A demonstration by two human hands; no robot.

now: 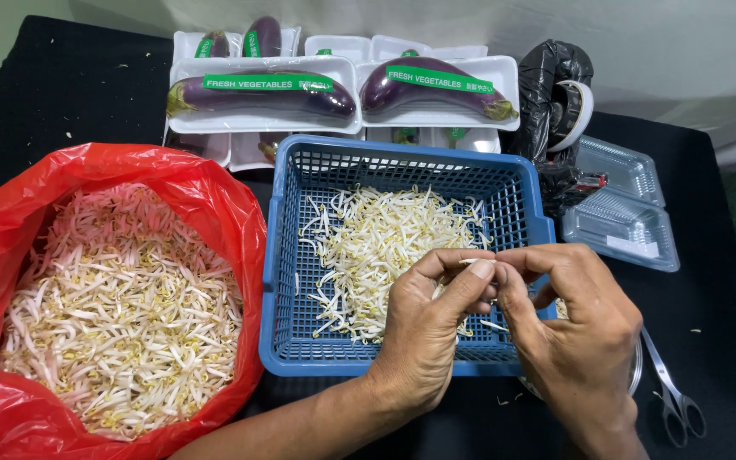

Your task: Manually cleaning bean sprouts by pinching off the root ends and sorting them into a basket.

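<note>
A bean sprout (477, 261) is pinched between the fingertips of both hands, just above the near right part of the blue basket (287, 281). The left hand (426, 328) is closed on it with thumb and forefinger, and the right hand (577, 328) grips it from the other side, the fingertips of the two hands touching. Scissors (673, 393) are laid on the black desk (726, 341) just to the right of the right hand. A heap of pale sprouts (385, 247) is spread inside the basket, under and beyond the hands. To the left, touching the basket, a red plastic bag (215, 204) is seen open and filled with many more sprouts. On the right, beyond the hands, clear plastic boxes (623, 221) are stacked, and a black bag (547, 85) with a roll of tape (579, 115) is set behind them. Farthest away, purple eggplants (266, 94) are laid in white trays (342, 119), wrapped and banded with green labels.
</note>
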